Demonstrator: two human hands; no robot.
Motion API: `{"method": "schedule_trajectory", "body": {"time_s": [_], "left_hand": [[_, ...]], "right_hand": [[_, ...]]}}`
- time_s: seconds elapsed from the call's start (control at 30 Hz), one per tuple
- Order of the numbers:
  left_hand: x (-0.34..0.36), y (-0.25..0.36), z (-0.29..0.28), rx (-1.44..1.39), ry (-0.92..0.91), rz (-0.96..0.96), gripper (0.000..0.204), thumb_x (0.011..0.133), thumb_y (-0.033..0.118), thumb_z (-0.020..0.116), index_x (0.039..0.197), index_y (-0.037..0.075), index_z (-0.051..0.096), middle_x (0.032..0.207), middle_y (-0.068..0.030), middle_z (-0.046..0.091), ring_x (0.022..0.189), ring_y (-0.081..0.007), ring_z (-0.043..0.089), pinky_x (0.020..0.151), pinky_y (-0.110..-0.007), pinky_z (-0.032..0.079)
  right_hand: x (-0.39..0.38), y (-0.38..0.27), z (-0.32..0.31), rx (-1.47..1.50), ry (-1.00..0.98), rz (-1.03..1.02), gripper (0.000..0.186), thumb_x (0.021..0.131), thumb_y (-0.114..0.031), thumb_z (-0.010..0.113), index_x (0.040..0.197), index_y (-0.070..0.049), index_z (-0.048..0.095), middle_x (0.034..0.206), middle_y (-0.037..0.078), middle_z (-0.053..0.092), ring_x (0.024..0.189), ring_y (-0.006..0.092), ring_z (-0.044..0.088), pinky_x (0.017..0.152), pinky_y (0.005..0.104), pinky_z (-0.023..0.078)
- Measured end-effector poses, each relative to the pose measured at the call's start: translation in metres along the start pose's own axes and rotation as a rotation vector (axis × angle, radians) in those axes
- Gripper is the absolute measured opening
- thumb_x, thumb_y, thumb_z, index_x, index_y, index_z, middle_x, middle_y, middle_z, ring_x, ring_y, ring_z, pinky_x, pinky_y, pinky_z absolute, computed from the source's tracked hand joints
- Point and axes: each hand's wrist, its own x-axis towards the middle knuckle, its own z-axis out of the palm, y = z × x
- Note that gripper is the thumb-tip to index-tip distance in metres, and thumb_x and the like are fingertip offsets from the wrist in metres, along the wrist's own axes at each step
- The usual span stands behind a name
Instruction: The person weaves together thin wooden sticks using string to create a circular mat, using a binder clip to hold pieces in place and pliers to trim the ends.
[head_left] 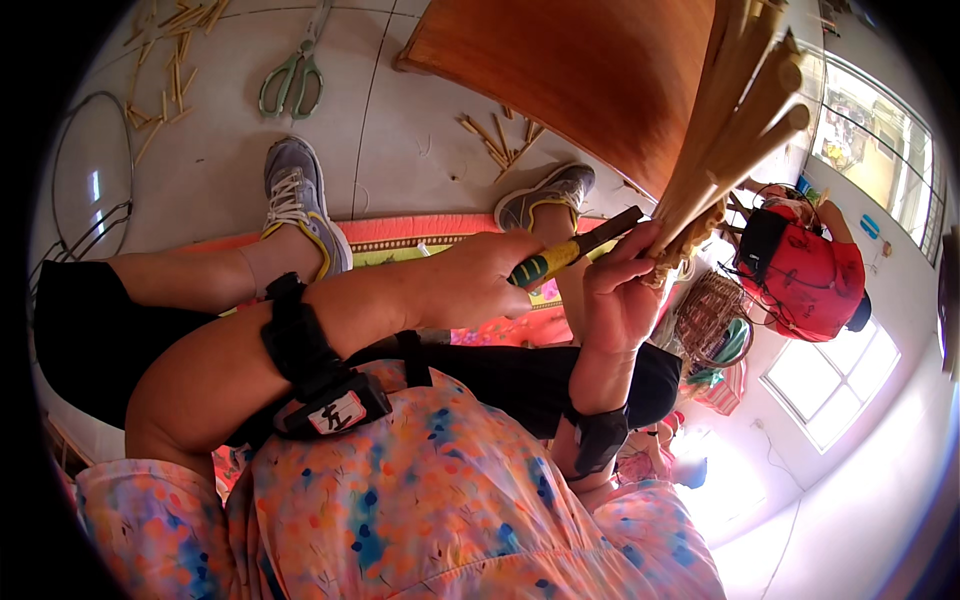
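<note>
My left hand (480,272) is closed around the yellow-and-green handle of a tool (565,250). The tool has a flat dark metal end that points up and right, close to the fingers of my other hand. My right hand (622,300) grips the lower, bound end of a bundle of pale round sticks (725,150), which fans out upward. A knotted, woven-looking part (690,240) of the bundle shows beside my fingers. The exact kind of the tool's dark end is hard to make out.
Scissors (293,85) with pale green handles lie on the tiled floor (390,150), near scattered short sticks (175,80). A brown wooden board (570,70) stands ahead. A floral mat (420,232) lies between my feet. At right are a wicker basket (705,315) and a person in red (805,270).
</note>
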Motion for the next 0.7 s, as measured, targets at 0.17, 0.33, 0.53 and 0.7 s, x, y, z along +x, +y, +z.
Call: {"method": "schedule_trajectory", "body": {"time_s": [0.17,0.33,0.53,0.7], "left_hand": [[0.007,-0.005,0.005,0.008,0.024,0.027,0.037,0.076,0.007,0.059,0.111,0.002,0.049,0.091,-0.0146,0.055,0.083,-0.0257,0.054,0.077,-0.031,0.042],[0.006,0.001,0.000,0.016,0.038,0.088,0.044,0.074,0.006,0.058,0.117,0.002,0.047,0.092,-0.0147,0.056,0.083,-0.0258,0.055,0.078,-0.031,0.043],[0.008,-0.009,-0.004,0.010,0.002,0.035,0.040,0.074,0.006,0.055,0.113,0.001,0.051,0.087,-0.0111,0.058,0.080,-0.0195,0.056,0.073,-0.030,0.045],[0.008,-0.014,-0.005,-0.001,0.024,0.056,0.032,0.074,0.005,0.053,0.106,0.000,0.052,0.084,-0.0101,0.058,0.074,-0.0172,0.057,0.067,-0.029,0.046]], "right_hand": [[0.001,-0.001,-0.005,-0.001,0.014,-0.021,0.030,0.091,-0.020,0.052,0.117,-0.007,0.057,0.118,0.006,0.059,0.106,0.0152,0.056,0.082,0.0357,0.053],[0.002,-0.005,-0.011,0.050,0.041,0.010,0.030,0.091,-0.021,0.052,0.116,-0.007,0.057,0.117,0.005,0.060,0.107,0.0150,0.056,0.083,0.0359,0.053],[0.002,0.005,-0.014,0.018,0.006,0.013,0.032,0.089,-0.022,0.054,0.119,-0.009,0.056,0.118,0.002,0.059,0.106,0.0134,0.056,0.082,0.0373,0.052],[0.006,0.012,-0.016,-0.009,0.018,0.021,0.031,0.088,-0.021,0.055,0.117,-0.011,0.057,0.117,0.001,0.060,0.108,0.0134,0.056,0.080,0.0370,0.052]]}}
